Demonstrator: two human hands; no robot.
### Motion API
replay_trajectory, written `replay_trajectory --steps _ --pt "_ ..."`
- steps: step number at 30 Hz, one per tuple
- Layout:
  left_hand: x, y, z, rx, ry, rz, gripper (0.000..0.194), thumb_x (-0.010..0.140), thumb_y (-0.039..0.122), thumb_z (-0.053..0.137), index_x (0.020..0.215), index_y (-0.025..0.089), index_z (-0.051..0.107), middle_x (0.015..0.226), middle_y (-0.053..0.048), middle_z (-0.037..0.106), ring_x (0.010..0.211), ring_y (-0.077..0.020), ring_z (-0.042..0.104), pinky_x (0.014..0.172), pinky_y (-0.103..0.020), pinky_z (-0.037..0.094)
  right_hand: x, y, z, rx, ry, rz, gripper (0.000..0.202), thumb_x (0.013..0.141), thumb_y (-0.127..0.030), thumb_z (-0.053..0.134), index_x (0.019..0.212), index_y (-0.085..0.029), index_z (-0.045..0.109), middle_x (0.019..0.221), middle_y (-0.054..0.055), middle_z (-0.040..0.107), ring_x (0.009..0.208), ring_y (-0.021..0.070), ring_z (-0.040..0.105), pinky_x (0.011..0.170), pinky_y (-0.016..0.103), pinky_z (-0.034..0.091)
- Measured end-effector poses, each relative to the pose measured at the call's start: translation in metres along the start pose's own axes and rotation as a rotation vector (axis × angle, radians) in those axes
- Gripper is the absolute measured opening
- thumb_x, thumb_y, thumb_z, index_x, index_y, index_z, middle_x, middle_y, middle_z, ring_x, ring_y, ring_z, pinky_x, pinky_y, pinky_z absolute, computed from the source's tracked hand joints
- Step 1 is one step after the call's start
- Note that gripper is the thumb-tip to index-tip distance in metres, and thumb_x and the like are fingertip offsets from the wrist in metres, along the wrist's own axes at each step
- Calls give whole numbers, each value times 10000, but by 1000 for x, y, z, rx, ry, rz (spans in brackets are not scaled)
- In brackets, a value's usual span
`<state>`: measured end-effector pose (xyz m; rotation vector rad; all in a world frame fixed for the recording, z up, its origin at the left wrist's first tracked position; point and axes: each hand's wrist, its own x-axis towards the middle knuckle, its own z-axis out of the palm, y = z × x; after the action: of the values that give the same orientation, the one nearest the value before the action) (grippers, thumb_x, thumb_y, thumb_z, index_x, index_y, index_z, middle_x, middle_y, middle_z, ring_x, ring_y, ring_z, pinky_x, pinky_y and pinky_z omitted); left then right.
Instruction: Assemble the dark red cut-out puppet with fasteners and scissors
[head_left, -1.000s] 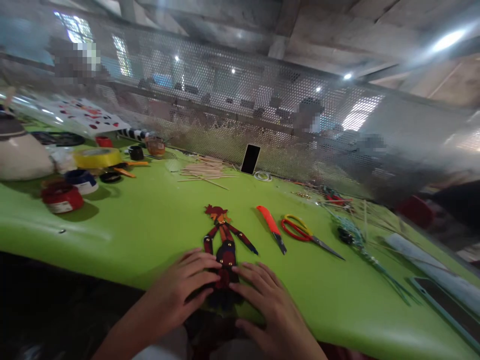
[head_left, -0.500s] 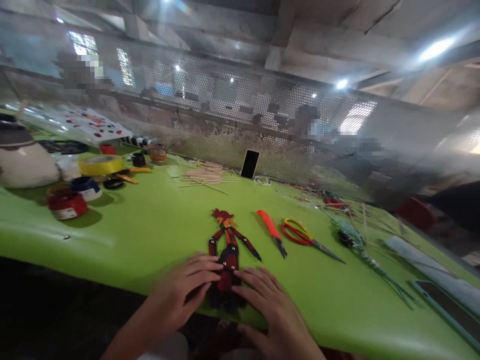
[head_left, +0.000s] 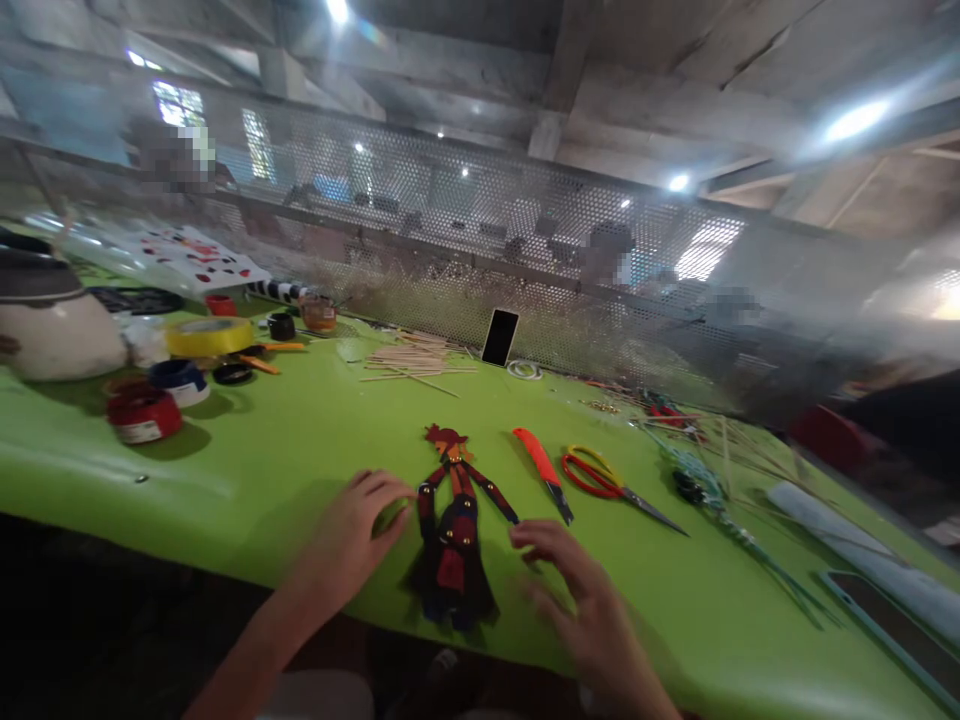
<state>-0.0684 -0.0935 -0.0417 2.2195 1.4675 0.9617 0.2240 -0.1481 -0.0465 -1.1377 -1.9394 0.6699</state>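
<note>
A flat jointed puppet [head_left: 456, 530] in dark red and black, with brass-coloured fasteners at its joints, lies on the green tabletop [head_left: 300, 440] near the front edge. My left hand [head_left: 367, 525] is beside the puppet's arm on the left, fingers curved and apart, the fingertips close to or touching it. To the right, my right hand [head_left: 574, 590] has its fingers spread, with the index fingertip at the end of the puppet's other arm. It is partly blurred. Neither hand grips anything. Just beyond lie an orange-handled craft knife [head_left: 543, 474] and scissors [head_left: 616, 486] with red and yellow handles.
Paint jars [head_left: 142, 412], yellow tape [head_left: 210, 337] and a large pot [head_left: 56, 315] stand at the left. Thin wooden sticks [head_left: 416, 358] and an upright phone [head_left: 500, 337] are at the back, before a perforated metal screen [head_left: 450, 230]. Green strands [head_left: 739, 530] lie right.
Both hands have moved apart, off the puppet's skirt to its two sides, uncovering its lower part. The puppet lies in about the same place.
</note>
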Motion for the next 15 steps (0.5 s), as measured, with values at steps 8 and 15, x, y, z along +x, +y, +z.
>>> replay_trajectory --steps 8,15 --pt "49 5 8 184 -131 -196 227 862 294 783 996 120 728 1038 -150 703 978 -343 657 823 -425 499 85 36 -2 -271 -164 204 444 834 -207 693 1277 -193 660 1191 118 693 1116 295 620 1029 469 456" --pt "74 -25 18 16 -167 -265 220 824 291 818 793 186 627 753 -17 644 643 -177 575 627 -301 435 136 50 -10 -85 -245 245 99 681 -80 644 693 -173 679 589 -30 558 581 141 494 612 286 393"
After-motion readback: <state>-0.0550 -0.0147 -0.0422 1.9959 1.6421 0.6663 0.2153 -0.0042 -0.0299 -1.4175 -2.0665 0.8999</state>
